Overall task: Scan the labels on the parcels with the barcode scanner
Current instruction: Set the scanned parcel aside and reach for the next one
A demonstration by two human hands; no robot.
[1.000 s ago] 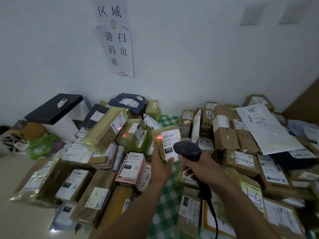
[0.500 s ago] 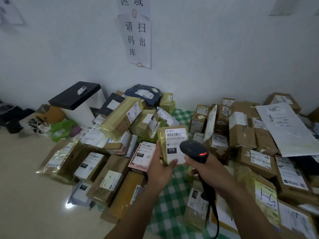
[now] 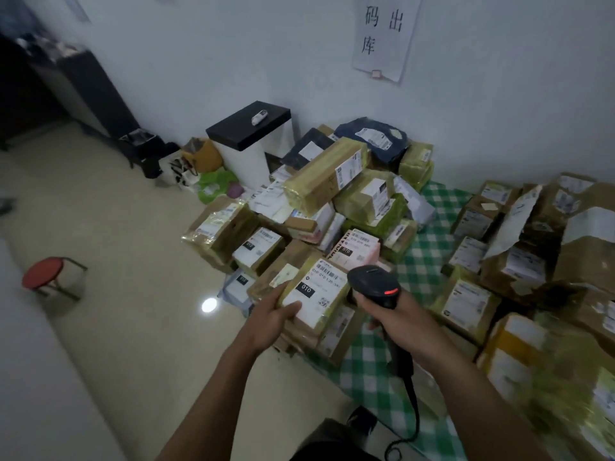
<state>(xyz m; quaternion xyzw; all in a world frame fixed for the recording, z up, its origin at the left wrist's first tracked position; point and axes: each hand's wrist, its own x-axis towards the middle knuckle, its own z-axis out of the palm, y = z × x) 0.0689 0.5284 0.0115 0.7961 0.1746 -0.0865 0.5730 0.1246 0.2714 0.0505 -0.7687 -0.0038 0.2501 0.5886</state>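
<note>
Cardboard parcel (image 3: pixel 316 296), boxy and taped, is gripped by left hand (image 3: pixel 269 319); right hand (image 3: pixel 402 324) clasps rounded black scanner (image 3: pixel 372 281).

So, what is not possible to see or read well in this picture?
Head view only:
- label on the held parcel: small print too small to read; the thumb of the left hand covers its lower corner.
- barcode scanner in the right hand: its scan window faces away, hidden.
- parcels at lower right: motion blur, labels unreadable.
- wall sign: top cut off by the frame edge.
</note>
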